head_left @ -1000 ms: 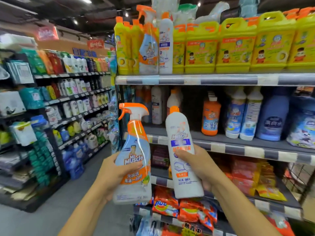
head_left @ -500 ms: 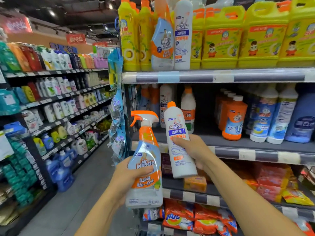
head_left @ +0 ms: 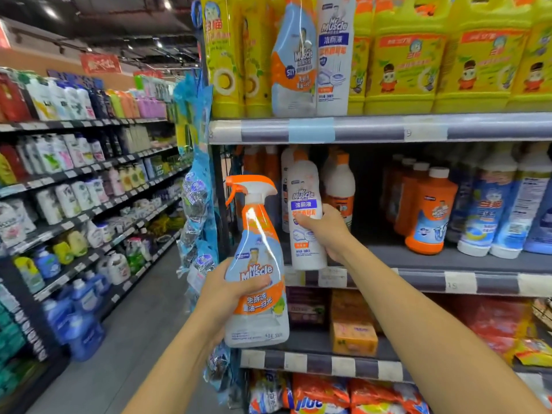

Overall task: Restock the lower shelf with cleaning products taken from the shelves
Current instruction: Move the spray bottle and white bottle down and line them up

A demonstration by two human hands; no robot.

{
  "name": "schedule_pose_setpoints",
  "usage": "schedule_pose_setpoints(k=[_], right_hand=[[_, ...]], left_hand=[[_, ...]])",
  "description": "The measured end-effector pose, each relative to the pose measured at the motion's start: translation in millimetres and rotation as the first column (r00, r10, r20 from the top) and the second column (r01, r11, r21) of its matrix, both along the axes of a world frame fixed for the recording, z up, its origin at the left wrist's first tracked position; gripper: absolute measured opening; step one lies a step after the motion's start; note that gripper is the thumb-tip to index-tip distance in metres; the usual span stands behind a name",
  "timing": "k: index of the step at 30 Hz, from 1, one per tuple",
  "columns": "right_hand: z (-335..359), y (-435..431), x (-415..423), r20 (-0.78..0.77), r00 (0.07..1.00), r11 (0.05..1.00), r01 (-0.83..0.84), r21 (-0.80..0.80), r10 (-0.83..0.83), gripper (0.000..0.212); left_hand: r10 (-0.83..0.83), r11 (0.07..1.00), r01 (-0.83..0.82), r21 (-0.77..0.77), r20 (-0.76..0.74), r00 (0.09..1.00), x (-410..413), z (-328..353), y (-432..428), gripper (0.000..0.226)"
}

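Note:
My left hand [head_left: 227, 297] grips an orange-and-blue Mr Muscle spray bottle [head_left: 256, 264] upright in front of the shelf unit's left end. My right hand [head_left: 327, 230] holds a white Mr Muscle bottle [head_left: 306, 216] with an orange cap, its base just over the front lip of the middle shelf [head_left: 418, 282]. Behind it stand more white and orange bottles [head_left: 339, 186]. On the top shelf [head_left: 373, 130] stand a matching spray bottle [head_left: 294, 61] and a matching white bottle [head_left: 333, 55].
Yellow detergent jugs [head_left: 406, 64] fill the top shelf. Orange drain cleaner [head_left: 430, 210] and blue-white bottles [head_left: 490, 204] occupy the middle shelf's right. Soap boxes [head_left: 354, 339] and bags sit lower. An aisle floor [head_left: 119, 339] runs left beside another stocked rack [head_left: 74, 174].
My right hand has carried the white bottle forward and up to the middle shelf's edge. The left hand with the spray bottle stays roughly where it was; my view has moved closer to the shelves.

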State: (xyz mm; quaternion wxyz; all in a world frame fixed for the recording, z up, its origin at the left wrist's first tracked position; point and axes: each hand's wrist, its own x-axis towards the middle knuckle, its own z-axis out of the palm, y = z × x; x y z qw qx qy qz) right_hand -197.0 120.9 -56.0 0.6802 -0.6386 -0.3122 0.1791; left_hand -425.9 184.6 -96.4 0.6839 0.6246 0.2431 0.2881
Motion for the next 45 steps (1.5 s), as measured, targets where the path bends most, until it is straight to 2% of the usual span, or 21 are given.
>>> schedule_pose_setpoints(k=[6, 11, 16, 20, 24, 45], right_hand=[[0.4, 28.0, 17.1, -0.019, 0.999, 0.999, 0.031, 0.043, -0.031, 0.027], [-4.0, 42.9, 34.6, 0.111, 0.993, 0.998, 0.046, 0.051, -0.051, 0.036], [-16.9, 52.8, 44.9, 0.112, 0.992, 0.993, 0.049, 0.108, -0.062, 0.035], [-19.4, 57.4, 51.6, 0.117, 0.991, 0.991, 0.043, 0.130, -0.058, 0.036], [-22.5, 63.8, 54.6, 0.160, 0.986, 0.991, 0.032, 0.132, -0.053, 0.040], [-28.3, 67.5, 50.5, 0.178, 0.973, 0.984, 0.122, 0.130, -0.145, 0.043]], left_hand=[[0.019, 1.000, -0.018, -0.004, 0.022, 1.000, 18.1, 4.8, 12.8, 0.061], [0.036, 0.999, -0.035, -0.027, 0.034, 0.999, 28.4, 7.3, 22.4, 0.060], [0.042, 0.999, -0.041, -0.027, 0.038, 0.998, 38.2, 9.0, 31.5, 0.058], [0.053, 0.999, -0.053, -0.007, 0.039, 0.998, 49.5, 13.7, 42.1, 0.043], [0.056, 0.998, -0.056, -0.004, 0.045, 0.997, 63.6, 22.8, 52.0, 0.038], [0.183, 0.982, -0.184, 0.042, 0.027, 0.983, 116.6, 40.2, 99.0, 0.046]])
